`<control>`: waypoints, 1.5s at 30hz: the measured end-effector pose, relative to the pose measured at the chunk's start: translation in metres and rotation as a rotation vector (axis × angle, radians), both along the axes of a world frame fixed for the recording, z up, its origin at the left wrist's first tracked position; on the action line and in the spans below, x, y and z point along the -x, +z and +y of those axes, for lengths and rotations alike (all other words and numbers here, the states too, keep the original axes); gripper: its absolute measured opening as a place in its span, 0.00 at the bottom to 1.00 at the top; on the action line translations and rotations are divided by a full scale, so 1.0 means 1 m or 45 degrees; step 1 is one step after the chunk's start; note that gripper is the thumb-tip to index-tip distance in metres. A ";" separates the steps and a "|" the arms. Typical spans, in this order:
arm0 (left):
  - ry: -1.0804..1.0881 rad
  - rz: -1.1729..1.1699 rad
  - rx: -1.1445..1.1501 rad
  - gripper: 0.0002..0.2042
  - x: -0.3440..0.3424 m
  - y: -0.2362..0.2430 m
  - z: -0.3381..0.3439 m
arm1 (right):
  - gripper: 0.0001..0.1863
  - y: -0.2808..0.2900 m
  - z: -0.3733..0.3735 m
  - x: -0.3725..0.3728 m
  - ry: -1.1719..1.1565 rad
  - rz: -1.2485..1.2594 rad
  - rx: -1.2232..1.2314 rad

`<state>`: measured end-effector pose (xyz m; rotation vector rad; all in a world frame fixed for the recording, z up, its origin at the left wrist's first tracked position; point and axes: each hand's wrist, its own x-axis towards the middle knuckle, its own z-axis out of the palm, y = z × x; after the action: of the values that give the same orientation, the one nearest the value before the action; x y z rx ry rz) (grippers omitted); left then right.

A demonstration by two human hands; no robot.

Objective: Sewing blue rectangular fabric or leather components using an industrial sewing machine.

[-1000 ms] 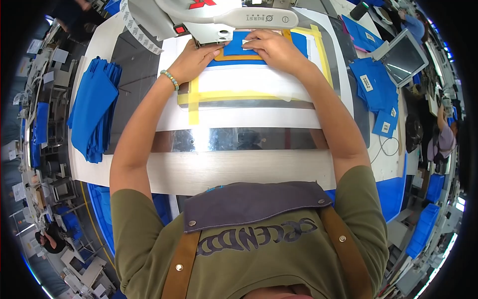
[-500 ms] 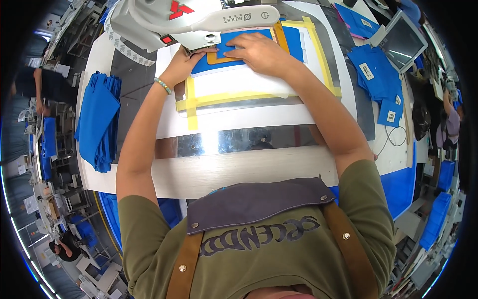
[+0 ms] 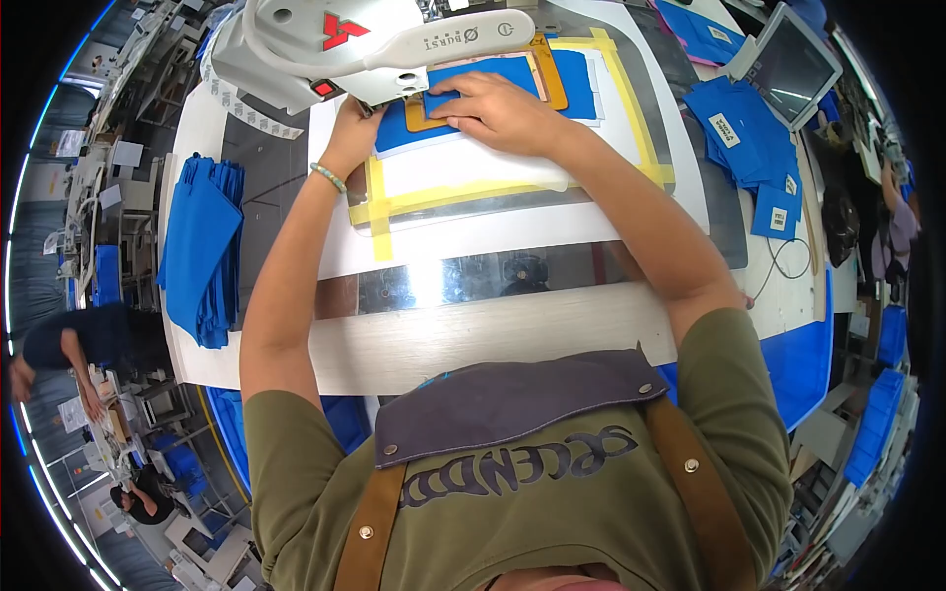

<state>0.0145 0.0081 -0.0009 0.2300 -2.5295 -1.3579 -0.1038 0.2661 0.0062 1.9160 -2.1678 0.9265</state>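
Overhanging blue fabric [image 3: 517,68], the machine [image 3: 335,64] partly hides the left hand [image 3: 352,144].

Head view: left one of two side-by-side fisheye cameras, worn on head. Faces down and forward, upright, unmirrored. Olive shirt [image 3: 591,507] nearest, filling lower middle; worktable [image 3: 493,330] just beyond; left hand [image 3: 353,136], right hand [image 3: 501,113] toward upper edge. Workstations [image 3: 113,197] farther off, bent along side rims.

Identifiable as a sewing workshop by the sewing machine [image 3: 291,64] above the left fingers [image 3: 363,113], fabric stack [image 3: 200,256] farther left, workstations [image 3: 133,202] beyond.
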 end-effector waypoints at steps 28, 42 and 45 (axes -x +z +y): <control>-0.007 -0.015 0.335 0.14 0.015 0.008 0.006 | 0.15 -0.001 -0.002 0.004 -0.032 0.003 -0.041; -0.010 -0.046 0.394 0.16 0.023 -0.001 -0.012 | 0.17 0.017 -0.009 0.012 -0.044 -0.072 -0.242; 0.014 -0.025 0.307 0.16 0.023 -0.005 -0.010 | 0.17 0.018 -0.014 0.019 -0.013 -0.096 -0.251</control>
<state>-0.0089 -0.0017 -0.0061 0.2095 -2.6726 -1.0377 -0.1229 0.2521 0.0237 1.9818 -2.3909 0.8240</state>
